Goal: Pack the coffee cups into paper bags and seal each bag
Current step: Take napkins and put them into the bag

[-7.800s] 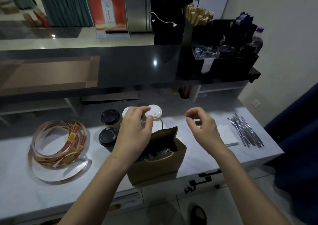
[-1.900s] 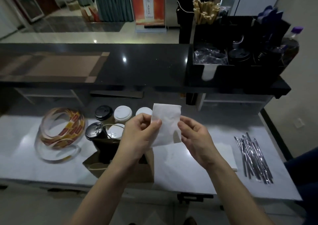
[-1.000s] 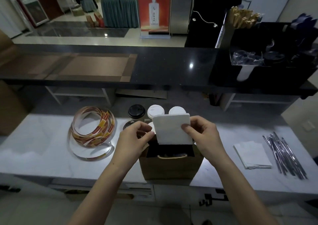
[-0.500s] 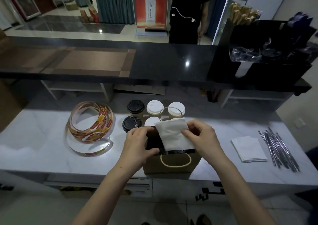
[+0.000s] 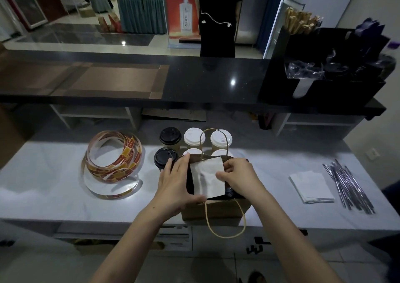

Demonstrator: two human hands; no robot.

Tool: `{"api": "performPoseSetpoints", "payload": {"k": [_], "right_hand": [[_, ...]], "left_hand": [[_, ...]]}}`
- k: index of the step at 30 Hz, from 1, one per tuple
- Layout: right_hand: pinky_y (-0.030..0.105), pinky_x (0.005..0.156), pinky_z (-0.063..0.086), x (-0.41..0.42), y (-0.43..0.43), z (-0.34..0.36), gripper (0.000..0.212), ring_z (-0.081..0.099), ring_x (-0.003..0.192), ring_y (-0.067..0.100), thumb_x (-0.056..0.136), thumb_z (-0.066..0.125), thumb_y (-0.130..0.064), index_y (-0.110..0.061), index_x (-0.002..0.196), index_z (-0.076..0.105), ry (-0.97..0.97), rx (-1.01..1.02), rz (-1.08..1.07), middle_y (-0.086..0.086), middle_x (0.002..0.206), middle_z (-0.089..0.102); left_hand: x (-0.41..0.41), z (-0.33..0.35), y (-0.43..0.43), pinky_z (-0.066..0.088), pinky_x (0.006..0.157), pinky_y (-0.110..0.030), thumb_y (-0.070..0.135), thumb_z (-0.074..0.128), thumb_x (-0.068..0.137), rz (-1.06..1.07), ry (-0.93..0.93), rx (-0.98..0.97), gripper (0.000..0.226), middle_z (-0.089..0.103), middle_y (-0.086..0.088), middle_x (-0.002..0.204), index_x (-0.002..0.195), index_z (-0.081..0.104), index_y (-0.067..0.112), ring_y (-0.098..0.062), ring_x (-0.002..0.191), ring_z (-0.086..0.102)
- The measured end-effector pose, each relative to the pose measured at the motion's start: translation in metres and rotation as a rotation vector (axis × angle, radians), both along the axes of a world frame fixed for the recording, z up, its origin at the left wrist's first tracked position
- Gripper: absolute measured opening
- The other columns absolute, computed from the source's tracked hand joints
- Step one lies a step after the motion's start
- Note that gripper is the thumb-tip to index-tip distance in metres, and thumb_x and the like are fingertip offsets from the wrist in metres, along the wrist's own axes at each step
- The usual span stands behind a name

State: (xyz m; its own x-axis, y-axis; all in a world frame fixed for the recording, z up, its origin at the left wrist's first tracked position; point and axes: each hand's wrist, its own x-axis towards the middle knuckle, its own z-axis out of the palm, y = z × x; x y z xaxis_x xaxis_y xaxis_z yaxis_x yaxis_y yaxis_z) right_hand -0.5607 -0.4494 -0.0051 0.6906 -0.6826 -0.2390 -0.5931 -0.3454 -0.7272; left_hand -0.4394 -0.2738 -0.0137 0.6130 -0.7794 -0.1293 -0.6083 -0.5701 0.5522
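White marbled counter runs left to right at the near edge of a dim service area. Behind and above it sits a black bar top bearing a brown mat and, at right, a black organiser. Beyond the bar are a tiled floor, a red banner and a person in black.

On the counter, from left: a loose tape roll; lidded cups in two rows, the left pair black-lidded and the others white; a napkin stack; and foil-wrapped sticks.

The brown bag stands upright at the counter's front edge, just before the cups, with its mouth open upward. Its long axis lies left to right. The far handle stands up before the cups; the near handle hangs down the front face.

A napkin lies slanted over the mouth, its corners turned slightly from the bag's sides.

The left hand grips the bag's left end, thumb on the near rim and fingers spread toward the far rim. The right hand pinches the napkin's right edge between curled fingers and thumb.
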Motion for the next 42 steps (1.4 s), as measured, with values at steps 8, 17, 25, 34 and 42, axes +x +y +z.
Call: {"api": "performPoseSetpoints", "payload": {"k": [8,17,25,34,42], "right_hand": [[0.040,0.064,0.058,0.005,-0.004,-0.011,0.016,0.068,0.072,0.032,0.084,0.070,-0.015,0.001,0.085,0.067,0.202,-0.094,0.033,0.016,0.077,0.067],[0.033,0.074,0.060,-0.001,-0.007,-0.010,0.013,0.067,0.075,0.015,0.093,0.073,-0.019,-0.017,0.104,0.067,0.184,-0.212,0.061,0.001,0.089,0.067],[0.028,0.084,0.059,-0.008,-0.011,-0.005,0.010,0.066,0.087,0.006,0.096,0.073,-0.028,-0.022,0.104,0.070,-0.153,-0.149,-0.025,-0.008,0.095,0.069],[0.009,0.074,0.050,-0.027,-0.027,0.008,0.005,0.062,0.094,-0.003,0.099,0.069,-0.027,-0.027,0.103,0.071,-0.389,-0.127,-0.062,-0.014,0.098,0.069],[0.013,0.074,0.055,-0.055,-0.069,0.013,0.004,0.061,0.097,-0.003,0.102,0.066,-0.028,-0.029,0.105,0.067,-0.402,-0.170,-0.086,-0.016,0.104,0.065]], "left_hand": [[0.004,-0.001,-0.003,0.007,0.130,-0.050,0.052,0.088,0.073,-0.014,0.013,-0.005,0.132,0.005,0.009,0.173,0.165,-0.004,0.029,-0.025,0.159,-0.014],[0.008,-0.003,-0.006,0.007,0.130,-0.051,0.054,0.087,0.073,-0.033,0.002,0.022,0.131,0.003,0.009,0.173,0.165,-0.004,0.028,-0.026,0.159,-0.014],[0.007,-0.004,-0.009,0.022,0.127,-0.047,0.044,0.087,0.078,0.077,0.018,-0.087,0.114,0.028,0.005,0.165,0.164,0.014,0.030,-0.025,0.157,0.012],[-0.001,0.013,-0.024,0.038,0.112,-0.046,0.033,0.076,0.092,0.274,0.026,-0.175,0.060,0.053,0.001,0.138,0.146,0.051,0.030,-0.026,0.137,0.036],[-0.020,0.055,-0.067,0.050,0.100,-0.035,0.020,0.067,0.099,0.274,-0.058,-0.395,0.036,0.054,0.008,0.122,0.133,0.059,0.028,-0.014,0.120,0.054]]}}
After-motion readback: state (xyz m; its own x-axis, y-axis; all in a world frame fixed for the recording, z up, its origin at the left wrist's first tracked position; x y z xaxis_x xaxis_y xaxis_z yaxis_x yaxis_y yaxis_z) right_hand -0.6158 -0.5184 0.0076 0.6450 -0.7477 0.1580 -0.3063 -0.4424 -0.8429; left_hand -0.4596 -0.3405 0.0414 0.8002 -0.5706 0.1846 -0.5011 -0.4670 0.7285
